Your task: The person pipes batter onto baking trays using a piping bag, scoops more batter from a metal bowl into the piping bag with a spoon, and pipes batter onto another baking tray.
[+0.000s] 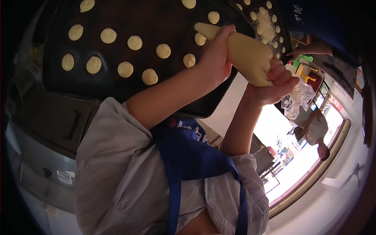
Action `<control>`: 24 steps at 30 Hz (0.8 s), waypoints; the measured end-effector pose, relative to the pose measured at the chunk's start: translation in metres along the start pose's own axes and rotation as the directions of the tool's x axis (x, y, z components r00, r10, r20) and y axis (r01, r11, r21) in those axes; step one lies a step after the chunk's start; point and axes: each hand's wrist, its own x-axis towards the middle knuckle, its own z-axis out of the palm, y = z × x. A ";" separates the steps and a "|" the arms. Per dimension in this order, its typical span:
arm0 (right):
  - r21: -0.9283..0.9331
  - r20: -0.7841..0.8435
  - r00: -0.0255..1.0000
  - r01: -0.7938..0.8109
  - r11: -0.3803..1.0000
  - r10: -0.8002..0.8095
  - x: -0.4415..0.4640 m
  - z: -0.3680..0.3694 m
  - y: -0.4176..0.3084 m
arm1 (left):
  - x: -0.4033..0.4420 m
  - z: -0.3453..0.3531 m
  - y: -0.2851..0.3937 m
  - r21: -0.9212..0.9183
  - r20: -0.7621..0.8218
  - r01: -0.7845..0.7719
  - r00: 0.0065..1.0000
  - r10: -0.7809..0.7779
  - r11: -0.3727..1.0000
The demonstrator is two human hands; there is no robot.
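Both hands hold a piping bag (248,55) filled with pale yellow batter, slanting over a dark baking tray (105,84). My left hand (219,58) is closed around the bag's narrow part, near its tip. At the wide end, my right hand (276,82) grips the gathered neck, with crumpled clear plastic (298,96) hanging out behind it. The bag's tip is just above the tray, close to a round batter mound (200,38) and another mound (213,17). Several similar mounds (108,35) lie in rows across the tray.
A second dark tray (284,29) at the upper right carries small mounds and a pile of pale crumbs (267,29). Another person's hand (299,52) is at its edge, near a green object (302,60). Farther back, a person (315,127) stands by a bright doorway.
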 end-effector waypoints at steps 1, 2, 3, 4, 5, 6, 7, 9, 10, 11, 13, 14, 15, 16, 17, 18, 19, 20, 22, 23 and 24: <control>0.208 0.124 0.991 -0.069 0.976 0.044 0.000 0.004 -0.001 | -0.007 0.000 0.003 -0.004 0.024 -0.066 0.998 0.066 0.998; 0.186 0.073 0.997 -0.037 0.982 0.024 -0.001 0.014 0.002 | -0.010 -0.001 0.007 -0.007 0.049 -0.132 0.990 0.132 0.991; 0.187 0.074 0.997 -0.038 0.982 0.025 -0.002 0.020 0.006 | -0.009 -0.005 0.012 -0.009 0.049 -0.133 0.990 0.133 0.991; 0.086 0.118 0.993 -0.015 0.996 0.005 0.000 0.025 0.013 | -0.005 -0.009 0.020 -0.035 0.040 -0.123 0.991 0.124 0.992; -0.015 0.164 0.986 0.014 1.000 -0.012 0.002 0.029 0.019 | -0.003 -0.010 0.025 -0.063 0.033 -0.114 0.993 0.116 0.992; -0.041 0.223 0.975 0.022 0.999 -0.012 0.006 0.029 0.026 | 0.001 -0.011 0.029 -0.068 0.034 -0.119 0.992 0.122 0.991; -0.039 0.231 0.973 0.019 0.999 -0.010 0.006 0.034 0.027 | 0.000 -0.012 0.033 -0.085 0.040 -0.098 0.994 0.101 0.992; -0.013 0.257 0.966 0.006 1.000 -0.003 0.005 0.045 0.028 | 0.000 -0.014 0.039 -0.109 0.039 -0.083 0.995 0.087 0.991; 0.022 0.212 0.977 -0.008 1.000 0.003 0.004 0.044 0.033 | 0.001 -0.013 0.040 -0.124 -0.002 -0.070 0.998 0.070 0.990; 0.019 0.215 0.977 -0.013 1.000 0.009 0.004 0.044 0.034 | 0.001 -0.014 0.040 -0.140 -0.042 -0.054 0.998 0.049 0.989; 0.005 0.261 0.965 -0.033 0.999 0.030 0.005 0.042 0.034 | -0.002 -0.016 0.039 -0.158 -0.042 -0.055 0.998 0.049 0.986; 0.002 0.264 0.964 -0.033 0.999 0.031 0.007 0.041 0.033 | -0.003 -0.015 0.040 -0.169 -0.037 -0.057 0.998 0.052 0.984; -0.035 0.252 0.966 -0.055 0.998 0.062 0.008 0.041 0.031 | -0.002 -0.016 0.040 -0.173 -0.034 -0.059 0.998 0.054 0.983; -0.070 0.239 0.966 -0.078 0.995 0.093 0.008 0.047 0.028 | -0.002 -0.016 0.040 -0.186 -0.014 -0.040 0.999 0.038 0.982; -0.070 0.244 0.965 -0.077 0.995 0.092 0.005 0.054 0.026 | -0.002 -0.016 0.041 -0.200 0.005 -0.020 1.000 0.021 0.980; -0.145 0.160 0.986 -0.017 0.989 0.040 0.000 0.063 0.024 | 0.000 -0.016 0.043 -0.205 0.005 -0.021 1.000 0.023 0.979; -0.219 0.084 0.996 0.042 0.975 -0.024 -0.004 0.071 0.021 | -0.001 -0.013 0.049 -0.176 0.024 -0.001 1.000 0.005 0.984; -0.216 0.092 0.996 0.041 0.976 -0.021 -0.006 0.073 0.020 | -0.003 -0.010 0.054 -0.148 0.036 0.018 0.999 -0.012 0.989; -0.113 0.063 0.996 0.064 0.992 -0.057 -0.007 0.077 0.019 | -0.015 -0.004 0.058 -0.155 0.005 -0.076 0.997 0.078 0.985; -0.107 0.070 0.996 0.063 0.992 -0.056 -0.006 0.080 0.020 | -0.019 -0.001 0.060 -0.154 -0.023 -0.160 0.987 0.158 0.975; -0.001 0.141 0.988 0.057 0.998 -0.056 -0.005 0.081 0.020 | -0.022 -0.002 0.063 -0.158 -0.024 -0.164 0.986 0.163 0.974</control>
